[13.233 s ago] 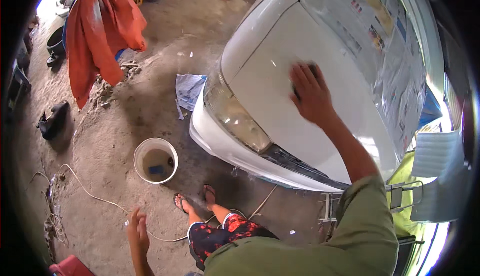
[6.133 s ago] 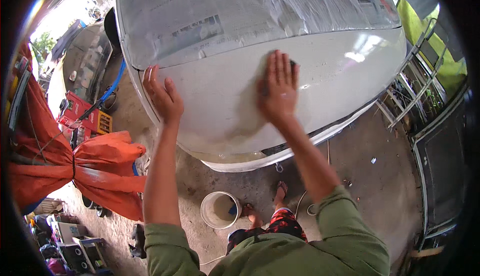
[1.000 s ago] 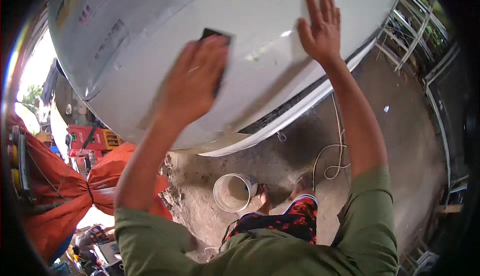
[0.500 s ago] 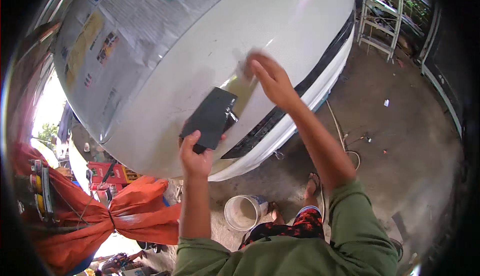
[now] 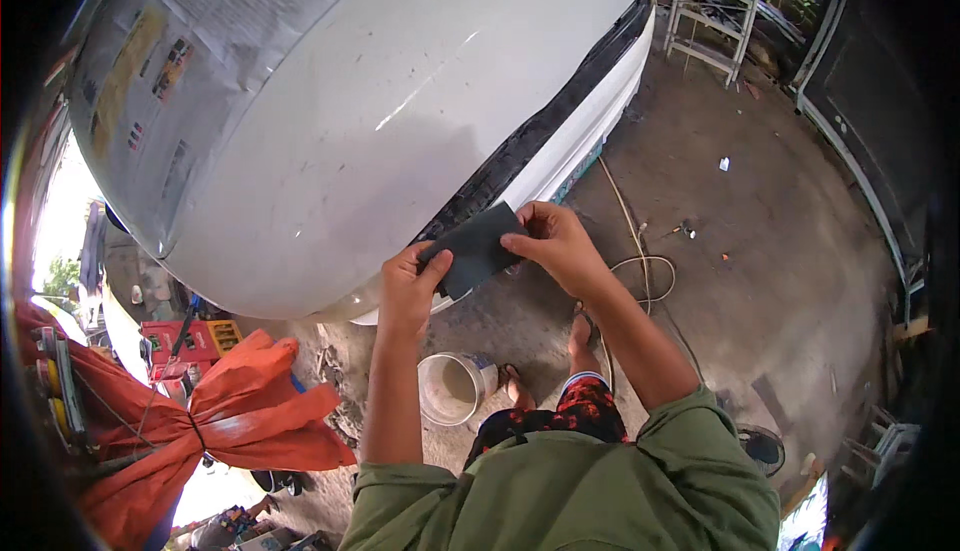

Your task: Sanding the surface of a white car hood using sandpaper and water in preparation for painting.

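Between thumb and fingers, the left hand (image 5: pixel 407 286) pinches one end of a flat, dark-grey rectangular sheet (image 5: pixel 472 254), and the right hand (image 5: pixel 560 248) pinches the other. Held up, the sheet overlaps in view the lower end of a long black strip (image 5: pixel 545 126) along the glossy white car hood (image 5: pixel 350 141). On the floor (image 5: pixel 760 271) stands a round white plastic bucket (image 5: pixel 486 376).

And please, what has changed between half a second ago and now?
The right hand moved from over the white hood and took hold of the dark sheet. The sheet came off the hood's area toward the front dark strip. The left hand still holds it; the bucket still stands near the feet.
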`<action>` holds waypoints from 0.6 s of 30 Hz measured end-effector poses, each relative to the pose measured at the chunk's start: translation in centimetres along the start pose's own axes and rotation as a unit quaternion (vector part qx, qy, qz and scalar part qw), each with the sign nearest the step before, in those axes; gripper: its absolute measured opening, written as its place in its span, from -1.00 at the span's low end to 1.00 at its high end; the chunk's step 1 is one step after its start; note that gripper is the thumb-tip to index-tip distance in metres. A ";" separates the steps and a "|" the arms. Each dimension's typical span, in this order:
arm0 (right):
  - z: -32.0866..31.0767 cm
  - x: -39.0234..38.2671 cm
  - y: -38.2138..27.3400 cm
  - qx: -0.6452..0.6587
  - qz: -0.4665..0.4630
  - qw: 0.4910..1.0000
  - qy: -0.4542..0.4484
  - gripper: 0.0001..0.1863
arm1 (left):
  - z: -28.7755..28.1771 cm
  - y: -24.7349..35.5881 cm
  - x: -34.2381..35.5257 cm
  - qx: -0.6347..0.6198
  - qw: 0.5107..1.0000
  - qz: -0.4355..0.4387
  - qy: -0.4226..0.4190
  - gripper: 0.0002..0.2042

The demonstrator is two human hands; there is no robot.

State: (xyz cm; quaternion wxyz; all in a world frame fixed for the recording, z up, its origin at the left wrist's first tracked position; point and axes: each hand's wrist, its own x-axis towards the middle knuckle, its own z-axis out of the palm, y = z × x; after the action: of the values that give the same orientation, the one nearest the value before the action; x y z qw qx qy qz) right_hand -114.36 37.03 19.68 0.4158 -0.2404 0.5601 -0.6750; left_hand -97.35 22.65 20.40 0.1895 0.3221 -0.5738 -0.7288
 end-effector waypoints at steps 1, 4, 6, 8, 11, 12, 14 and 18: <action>0.0 -0.7 0.1 0.082 0.000 0.997 -0.012 -0.77 | 0.0 0.1 -0.7 -0.001 1.000 0.000 -0.003 -0.80; 0.0 -2.6 -0.4 0.047 0.029 0.998 -0.027 -0.79 | -0.3 0.6 -2.4 0.014 0.999 -0.033 -0.024 -0.81; 0.9 -3.7 -1.4 0.052 0.049 0.997 -0.021 -0.80 | -1.3 0.8 -3.3 0.062 0.996 -0.025 -0.065 -0.81; 1.2 -4.4 -1.3 0.056 0.068 0.996 -0.013 -0.81 | -1.6 1.3 -4.1 0.059 0.995 -0.036 -0.078 -0.80; 1.2 -5.1 -0.2 -0.053 -0.016 0.998 0.004 -0.82 | -1.8 1.6 -5.2 0.039 0.993 -0.054 -0.094 -0.79; 1.4 -5.5 -0.4 -0.085 -0.031 0.996 0.005 -0.82 | -1.9 1.5 -5.5 0.020 0.993 -0.061 -0.098 -0.79; 1.8 -6.3 -0.5 -0.113 -0.048 0.992 0.005 -0.81 | -2.0 1.6 -6.4 0.025 0.995 -0.032 -0.093 -0.79; 3.1 -7.7 -0.6 -0.110 -0.031 0.994 -0.002 -0.88 | -1.7 1.2 -7.5 0.158 0.981 0.077 -0.080 -0.77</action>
State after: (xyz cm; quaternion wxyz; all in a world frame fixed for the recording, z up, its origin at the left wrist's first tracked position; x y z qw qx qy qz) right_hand -107.96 41.74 22.17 0.3673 -0.3029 0.6222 -0.6215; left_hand -90.85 25.95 23.24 0.1451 0.2435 -0.7182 -0.6355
